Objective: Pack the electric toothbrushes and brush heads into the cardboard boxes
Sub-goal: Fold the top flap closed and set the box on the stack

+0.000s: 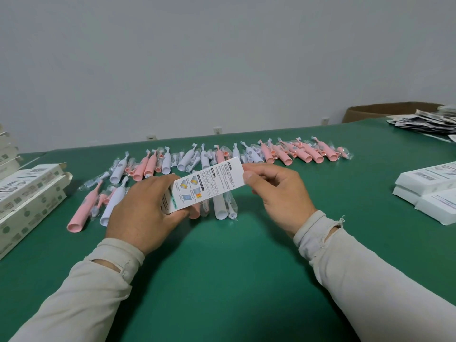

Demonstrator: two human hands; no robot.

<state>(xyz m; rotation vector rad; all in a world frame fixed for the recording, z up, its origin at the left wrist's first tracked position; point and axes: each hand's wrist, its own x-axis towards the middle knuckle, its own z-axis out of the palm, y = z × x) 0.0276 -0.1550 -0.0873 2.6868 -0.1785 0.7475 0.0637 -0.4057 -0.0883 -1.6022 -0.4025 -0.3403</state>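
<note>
1. Two hands hold one slim white cardboard box [206, 185] above the green table [222, 267], tilted, its printed panel facing the camera.
2. Grip: the left hand [145, 211] wraps fingers and thumb round the box's lower end; the right hand [276, 191] pinches the upper end between thumb and fingertips.
3. Handling, as a judgement: the box looks light and thin-walled, stiff along its length but easy to crush across the faces, so it is best held by its long edges and near the ends, as now. Whether its end flaps are open or tucked cannot be told, since the hands cover both ends.
4. Just beyond the box lies a white toothbrush [219, 206] with a bagged brush head [232, 206] beside it. These look hard, smooth and a little slippery; take the handle round its thick body, not the bristles.
5. Farther back, a row of pink and white toothbrushes [246, 155] crosses the table.
6. More printed boxes [27, 193] are stacked at the left edge, plain white boxes [429, 191] at the right, and a pile of leaflets [427, 122] at the far right.
</note>
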